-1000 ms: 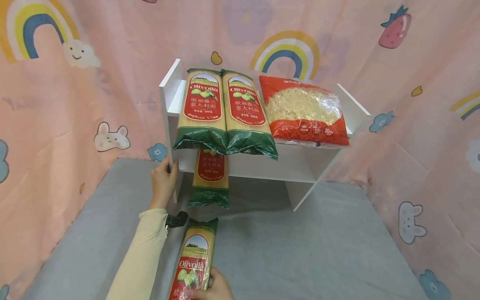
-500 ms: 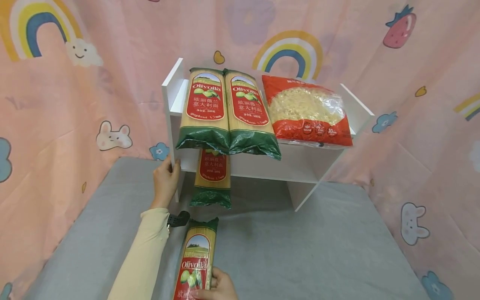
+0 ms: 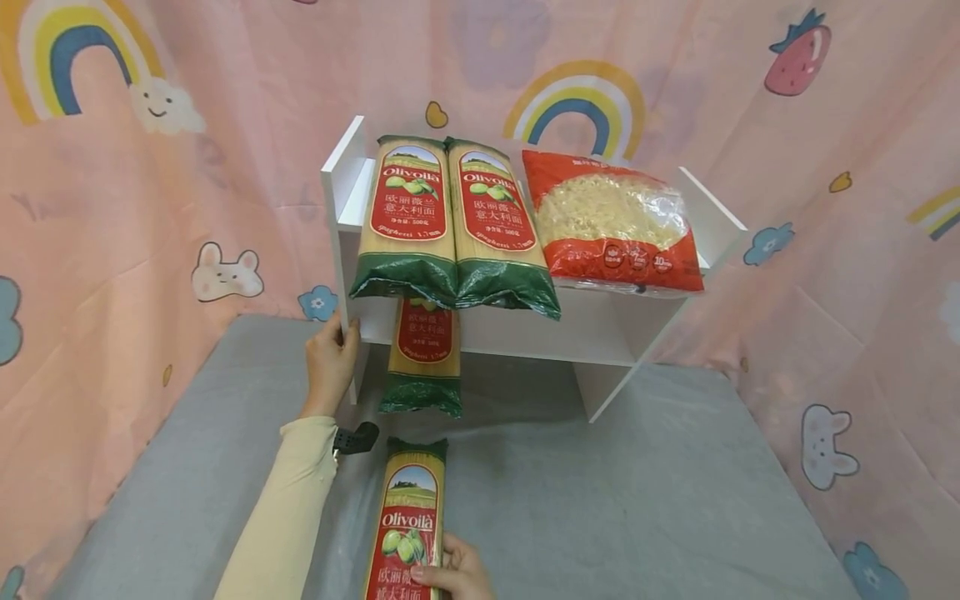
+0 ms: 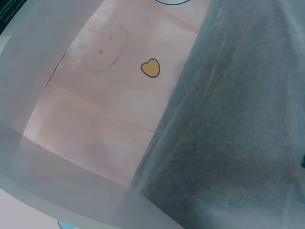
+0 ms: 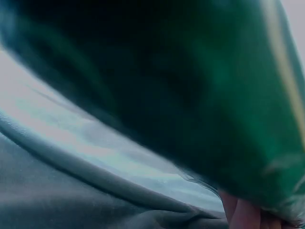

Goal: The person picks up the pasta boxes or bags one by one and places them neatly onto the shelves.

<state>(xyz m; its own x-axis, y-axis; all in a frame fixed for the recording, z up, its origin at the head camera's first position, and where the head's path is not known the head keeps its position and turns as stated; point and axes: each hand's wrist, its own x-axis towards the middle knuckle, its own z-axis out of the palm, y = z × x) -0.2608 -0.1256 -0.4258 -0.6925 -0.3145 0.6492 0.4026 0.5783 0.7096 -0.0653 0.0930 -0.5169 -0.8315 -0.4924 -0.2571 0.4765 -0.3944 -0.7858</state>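
Note:
My right hand [image 3: 459, 571] grips a pack of spaghetti [image 3: 408, 500] near the bottom of the head view, thumb across its front. Its green wrapper fills most of the right wrist view, blurred, with a few fingers [image 5: 245, 214] below. On the left, my left hand [image 3: 327, 367] holds the side panel of a white two-tier shelf [image 3: 540, 333]. Two more spaghetti packs [image 3: 408, 196] lie side by side on the top tier, their green ends over the front edge. Under them another spaghetti pack [image 3: 425, 350] juts from the lower tier, its back part hidden.
A red bag of pale pasta [image 3: 611, 217] lies at the right of the top tier. The shelf stands on a grey cloth surface [image 3: 637, 500], with a pink patterned curtain [image 3: 247, 167] around it. A black wrist camera [image 3: 356, 438] sticks out from the left wrist.
My right hand has moved slightly right with the spaghetti pack, which now stands more upright in the head view. The left hand keeps its hold on the shelf panel.

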